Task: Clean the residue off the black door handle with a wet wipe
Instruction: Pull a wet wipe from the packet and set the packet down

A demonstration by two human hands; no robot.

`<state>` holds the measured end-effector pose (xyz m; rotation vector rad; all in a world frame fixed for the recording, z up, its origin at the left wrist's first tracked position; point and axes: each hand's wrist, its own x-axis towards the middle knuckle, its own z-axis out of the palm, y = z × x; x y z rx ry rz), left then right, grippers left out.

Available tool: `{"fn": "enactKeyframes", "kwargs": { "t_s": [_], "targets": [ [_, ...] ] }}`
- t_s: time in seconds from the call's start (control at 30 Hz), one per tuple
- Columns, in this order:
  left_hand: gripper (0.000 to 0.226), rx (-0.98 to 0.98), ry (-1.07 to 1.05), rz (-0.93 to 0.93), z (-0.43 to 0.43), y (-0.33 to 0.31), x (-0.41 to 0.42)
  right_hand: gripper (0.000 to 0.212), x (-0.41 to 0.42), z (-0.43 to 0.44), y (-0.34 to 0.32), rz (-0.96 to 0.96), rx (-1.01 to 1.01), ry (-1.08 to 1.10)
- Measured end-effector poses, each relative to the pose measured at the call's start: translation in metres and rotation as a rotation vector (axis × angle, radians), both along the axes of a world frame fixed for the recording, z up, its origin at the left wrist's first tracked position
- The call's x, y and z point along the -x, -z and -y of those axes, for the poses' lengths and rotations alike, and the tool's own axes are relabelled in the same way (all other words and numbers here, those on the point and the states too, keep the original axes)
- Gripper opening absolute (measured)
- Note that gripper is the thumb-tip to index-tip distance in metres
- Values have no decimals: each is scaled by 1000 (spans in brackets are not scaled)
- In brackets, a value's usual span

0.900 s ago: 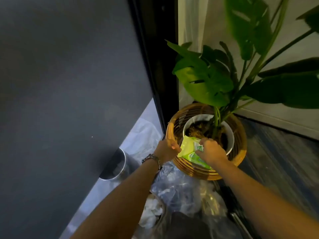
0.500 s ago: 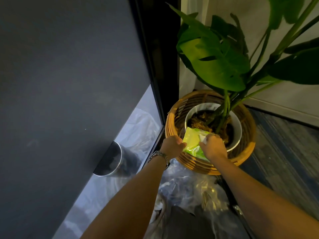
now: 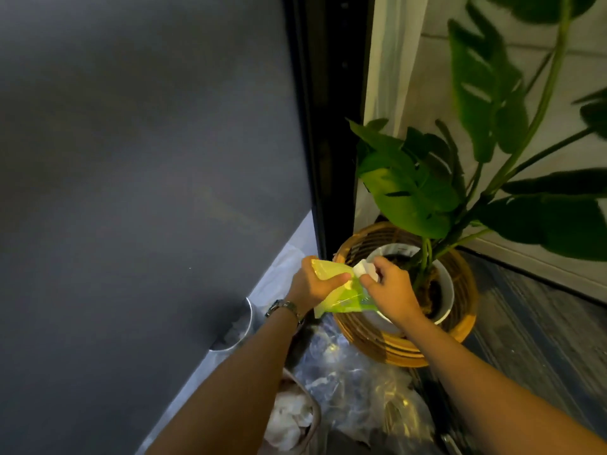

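Wet wipe (image 3: 364,269) sits near six o'clock, poking from the green pack (image 3: 341,298), which the left hand (image 3: 312,284) grips to brace it while the right hand (image 3: 391,290) pinches the sheet to pull it free; door handle out of view

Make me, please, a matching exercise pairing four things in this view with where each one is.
Things:
1 wipe pack
2 white wipe
3 white pot
4 watch

Places:
A inside the woven basket
B pinched by the right hand
C strapped just behind the left hand
D held in the left hand

Pairs: 1-D, 2-B, 3-A, 4-C.
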<state>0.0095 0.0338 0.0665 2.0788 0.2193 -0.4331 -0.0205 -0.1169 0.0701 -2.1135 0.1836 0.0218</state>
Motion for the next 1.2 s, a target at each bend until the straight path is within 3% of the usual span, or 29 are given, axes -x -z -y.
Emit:
{"fn": "enactKeyframes", "kwargs": {
  "t_s": [0.2,0.43,0.57,0.67,0.87,1.03,1.13,1.2],
  "targets": [
    [56,98,-198,159,-36,-127,7,44,-3,-47,-111,271,-121,30],
    [54,27,-420,511,-62,-257,47,43,8,-95,-223,535,-288,106],
    [52,-10,-489,667,-81,-315,81,36,19,-109,-264,582,-421,138],
    [50,-28,-517,734,-89,-342,101,18,31,-123,-293,602,-461,133],
    [60,-105,-511,826,-103,-375,138,11,53,-142,-316,589,-387,-29],
    [67,-488,-394,1039,-127,-381,163,13,63,-157,-333,508,-426,-195],
    [31,-980,-145,1185,-140,-382,171,14,67,-166,-339,559,-371,-218],
    [13,-1197,21,1189,-145,-382,173,13,69,-172,-343,592,-318,-225]
  ]
}}
